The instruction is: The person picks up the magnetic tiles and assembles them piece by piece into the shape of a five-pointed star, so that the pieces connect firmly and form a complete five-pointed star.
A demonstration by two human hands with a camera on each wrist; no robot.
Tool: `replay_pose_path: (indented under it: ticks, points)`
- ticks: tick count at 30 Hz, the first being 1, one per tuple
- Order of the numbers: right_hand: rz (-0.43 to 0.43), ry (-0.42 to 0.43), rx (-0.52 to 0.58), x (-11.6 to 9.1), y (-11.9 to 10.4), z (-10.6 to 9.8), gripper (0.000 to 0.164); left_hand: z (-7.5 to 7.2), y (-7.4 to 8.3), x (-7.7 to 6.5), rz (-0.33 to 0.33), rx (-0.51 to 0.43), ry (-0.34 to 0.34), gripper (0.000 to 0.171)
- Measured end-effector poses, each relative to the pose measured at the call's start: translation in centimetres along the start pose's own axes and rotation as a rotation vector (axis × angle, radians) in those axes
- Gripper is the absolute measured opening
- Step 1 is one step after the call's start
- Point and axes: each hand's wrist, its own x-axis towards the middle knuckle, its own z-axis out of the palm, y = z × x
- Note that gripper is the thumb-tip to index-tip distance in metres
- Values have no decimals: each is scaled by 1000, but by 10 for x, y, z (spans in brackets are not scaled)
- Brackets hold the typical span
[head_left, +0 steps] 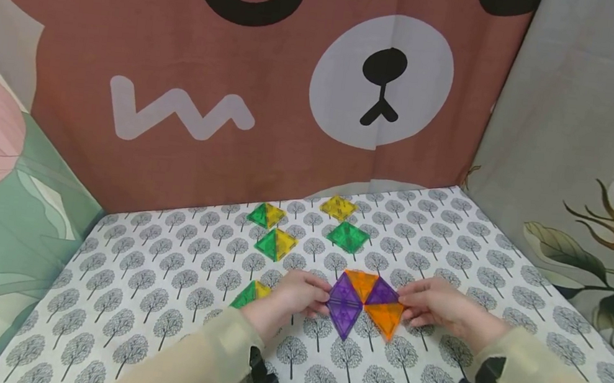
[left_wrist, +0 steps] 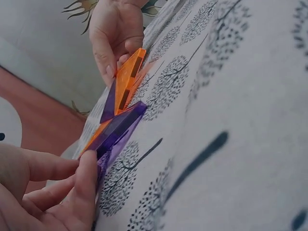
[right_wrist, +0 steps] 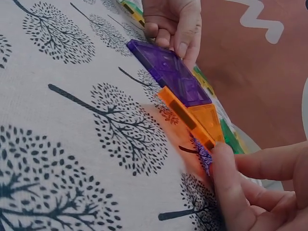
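A fan of joined translucent triangular magnetic tiles is held between both hands, slightly raised and tilted over the cloth. My left hand [head_left: 300, 294] pinches the fan's left corner, where two purple tiles [head_left: 344, 317] meet edge to edge. At the right corner, where a purple tile [head_left: 383, 293] borders an orange tile [head_left: 386, 318], my right hand [head_left: 441, 302] pinches with thumb and fingers. Another orange tile [head_left: 360, 282] forms the fan's top. An open gap shows at its bottom. In the right wrist view the orange tile's edge [right_wrist: 185, 115] rises off the cloth.
Green and yellow tile pairs lie behind the hands: two at the back left [head_left: 266, 215] [head_left: 276, 244], one partly behind the left forearm [head_left: 251, 293]. A yellow pair [head_left: 338, 207] and a green pair [head_left: 348, 238] lie farther back. Printed curtains [head_left: 264, 168] bound the tree-patterned cloth [head_left: 158, 319].
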Motion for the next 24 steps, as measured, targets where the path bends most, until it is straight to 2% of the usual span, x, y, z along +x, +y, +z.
replay_pose_path:
  ticks: [5,18,24]
  points:
    - [1,12,28,0,0,3,34,3,0,0,-27,-83,0,19]
    - [-12,21,1,-2,0,8,31,5,-1,0,-19,-103,10,15]
    - [-9,31,23,-4,-1,12,34,2,-5,0,-13,-151,6,18]
